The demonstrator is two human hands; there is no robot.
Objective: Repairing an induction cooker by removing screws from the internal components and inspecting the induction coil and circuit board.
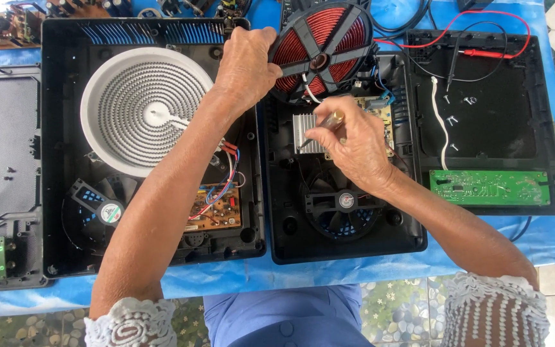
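Here the left hand [246, 64] grips the rim of a red coil disc [321, 48], tilting it up over the back of an opened black cooker case [348, 241]. The right hand [353, 144] pinches a screwdriver [321, 127], its tip on the silver heat sink [308, 132] just above the fan [342, 209]. Both cases sit on a blue table [239, 279].
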